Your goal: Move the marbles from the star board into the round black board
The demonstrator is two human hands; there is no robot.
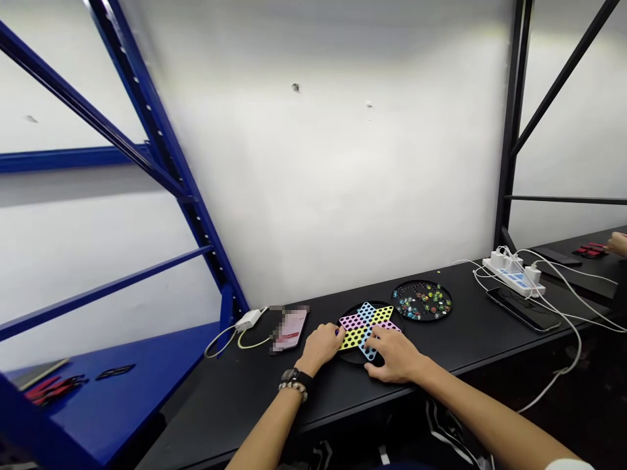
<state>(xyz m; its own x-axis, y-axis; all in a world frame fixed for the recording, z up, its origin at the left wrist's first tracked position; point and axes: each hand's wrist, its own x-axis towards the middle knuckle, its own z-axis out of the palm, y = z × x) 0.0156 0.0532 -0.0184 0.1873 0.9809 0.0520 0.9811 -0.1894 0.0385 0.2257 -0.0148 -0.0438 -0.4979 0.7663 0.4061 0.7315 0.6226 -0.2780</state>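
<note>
A round black board with a pastel star of holes (366, 324) lies on the black table (470, 339). My left hand (322, 346) rests at the board's left edge, fingers curled against the rim. My right hand (394, 354) lies on the board's near right part, fingers spread and bent over it. Whether either hand holds a marble is hidden. Just beyond to the right sits a round black tray of coloured marbles (422, 300). A watch and a bead bracelet are on my left wrist.
A pink phone (290, 328) with a white charger (248, 319) lies left of the board. At right are a power strip (514, 273) with white cables and a dark phone (522, 308). Another person's hand (617, 244) is at far right. A blue shelf (98, 385) stands left.
</note>
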